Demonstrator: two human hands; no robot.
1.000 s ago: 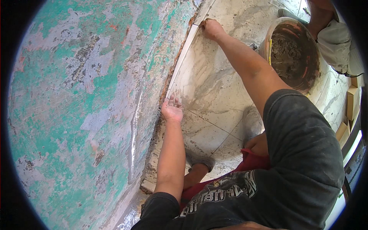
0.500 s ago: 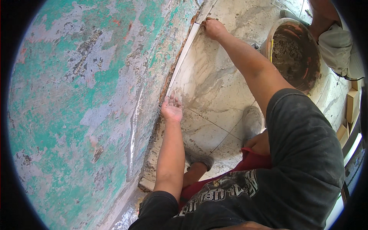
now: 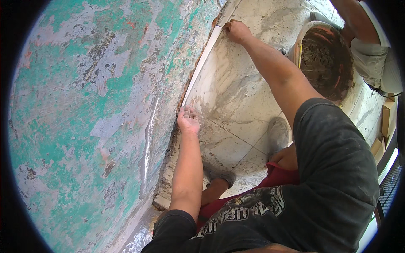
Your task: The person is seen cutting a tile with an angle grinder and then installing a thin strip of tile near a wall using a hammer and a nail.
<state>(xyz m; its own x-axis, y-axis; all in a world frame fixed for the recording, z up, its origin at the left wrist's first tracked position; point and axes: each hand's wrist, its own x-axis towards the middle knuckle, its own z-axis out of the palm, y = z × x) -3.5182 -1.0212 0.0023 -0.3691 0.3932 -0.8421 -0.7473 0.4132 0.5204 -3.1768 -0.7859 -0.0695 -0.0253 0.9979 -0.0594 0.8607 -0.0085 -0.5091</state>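
Hands on white skirting strip (image 3: pixel 202 63) at wall foot: left hand (image 3: pixel 188 120) flat, right hand (image 3: pixel 237 31) pinching.

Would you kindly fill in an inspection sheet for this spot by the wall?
Surface: marbled floor tiles, dusty and smeared.
Job's things: long pale skirting strip standing along the wall foot.
Clutter: mortar-crusted bucket; cardboard boxes at the right.
Grippers: left hand presses the strip's near end; right hand presses its far end.
Cables: nothing seen.
Surroundings: peeling green wall; another person beside the bucket.
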